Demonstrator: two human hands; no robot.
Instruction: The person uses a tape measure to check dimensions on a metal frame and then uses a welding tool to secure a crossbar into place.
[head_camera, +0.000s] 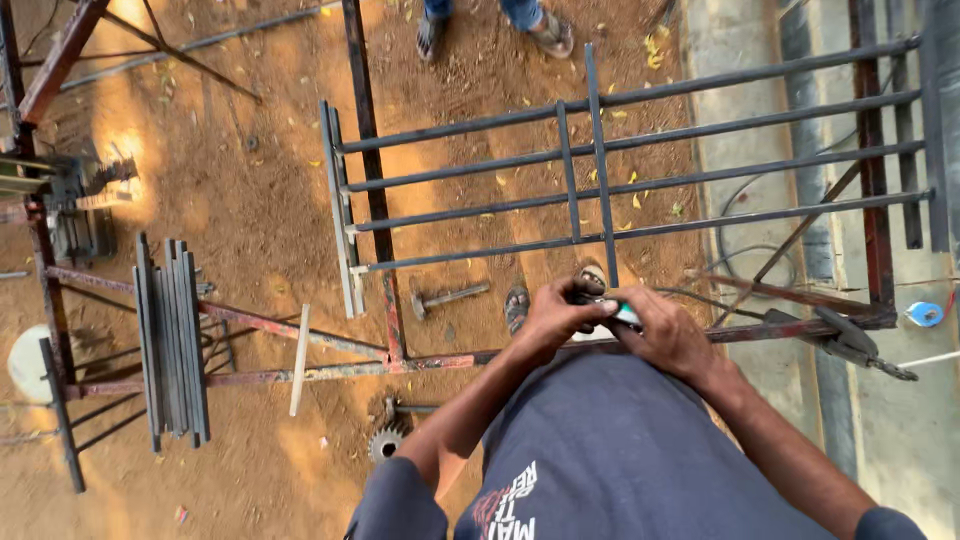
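Note:
My left hand (553, 315) and my right hand (668, 330) meet in front of my chest, both closed around a small dark object with a pale green end (612, 308). What the object is I cannot tell. Just beyond my hands lies a grey metal grille (600, 160) of long horizontal bars and a few cross bars, resting on a rusty steel frame (380, 230). My sandalled feet (516, 305) stand on the dirt beneath it.
A hammer (445, 296) lies on the dirt near the frame. Several flat steel strips (172, 340) are stacked on the left. A locking plier (850, 345) clamps the frame at right. A gear wheel (385, 443), a cable (740, 240) and another person's feet (490, 25) are also present.

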